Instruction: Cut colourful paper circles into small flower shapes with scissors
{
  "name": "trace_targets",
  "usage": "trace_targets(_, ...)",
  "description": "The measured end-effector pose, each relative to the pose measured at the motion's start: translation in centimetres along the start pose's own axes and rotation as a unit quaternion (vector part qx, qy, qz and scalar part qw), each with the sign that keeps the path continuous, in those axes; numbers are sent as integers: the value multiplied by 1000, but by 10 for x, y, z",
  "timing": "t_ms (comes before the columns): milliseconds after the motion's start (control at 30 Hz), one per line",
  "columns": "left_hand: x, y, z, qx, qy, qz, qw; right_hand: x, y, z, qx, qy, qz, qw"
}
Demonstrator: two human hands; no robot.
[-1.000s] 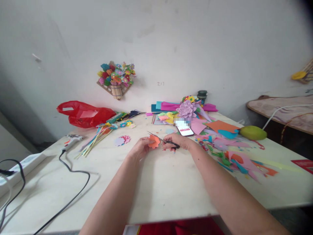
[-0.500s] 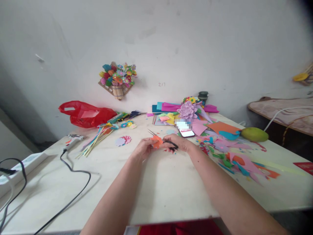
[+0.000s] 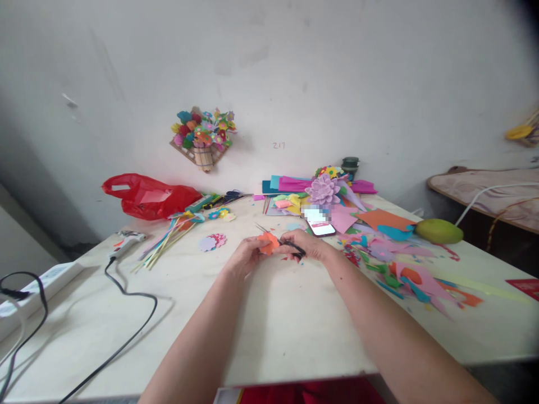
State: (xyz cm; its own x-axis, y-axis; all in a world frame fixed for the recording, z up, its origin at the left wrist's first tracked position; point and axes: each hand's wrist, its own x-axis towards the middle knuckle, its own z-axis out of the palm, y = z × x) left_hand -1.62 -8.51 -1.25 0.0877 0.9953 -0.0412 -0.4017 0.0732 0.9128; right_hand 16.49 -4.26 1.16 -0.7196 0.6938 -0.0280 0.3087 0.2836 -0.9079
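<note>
My left hand (image 3: 245, 255) pinches a small orange paper flower piece (image 3: 268, 243) above the middle of the white table (image 3: 269, 331). My right hand (image 3: 309, 246) grips black-handled scissors (image 3: 281, 240), whose blades reach left across the orange piece. Both hands are close together, fingers curled. Just beyond them lies a phone (image 3: 319, 222) with a lit screen.
Coloured paper scraps (image 3: 404, 269) litter the right side, with a purple paper flower (image 3: 322, 189) and stacked sheets behind. A green mango (image 3: 438, 230) sits far right. On the left are a red plastic bag (image 3: 149, 196), coloured sticks (image 3: 166, 238), a glue gun (image 3: 125, 240) and its black cable (image 3: 126, 314).
The orange piece has been turned in my left hand and looks narrower. The scissors have shifted slightly toward it. The hands stay in the same place.
</note>
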Motion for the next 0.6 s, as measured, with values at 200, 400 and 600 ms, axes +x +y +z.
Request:
trace_targets(200, 0, 1, -1, -1, 2, -5, 1000, 2, 0, 1, -29, 16, 10, 999)
trace_targets(400, 2, 0, -3, -4, 0, -12, 1000, 3, -3, 2, -47, 24, 28, 998)
trace_targets(600, 4, -2, -9, -1, -18, -4, 1000, -2, -6, -2, -75, 39, 20, 996)
